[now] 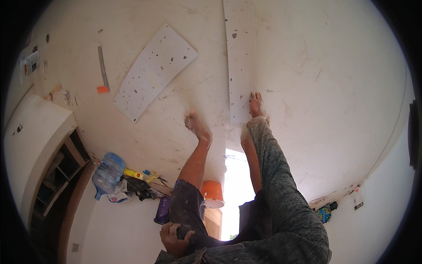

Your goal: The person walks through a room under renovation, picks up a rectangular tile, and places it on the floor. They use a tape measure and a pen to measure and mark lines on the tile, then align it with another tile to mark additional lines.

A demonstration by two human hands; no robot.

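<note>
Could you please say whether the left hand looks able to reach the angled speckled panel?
Probably not: the left hand rests on the shorts, while the panel lies beyond the left foot.

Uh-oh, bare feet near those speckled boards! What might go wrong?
The right foot is bare at the edge of the long speckled board, so its toes might get pinched or scraped if the board shifts.

The left foot could slip if it steps onto the tilted speckled board lying nearby.

The thin grey strip on the floor might trip someone walking past.
</note>
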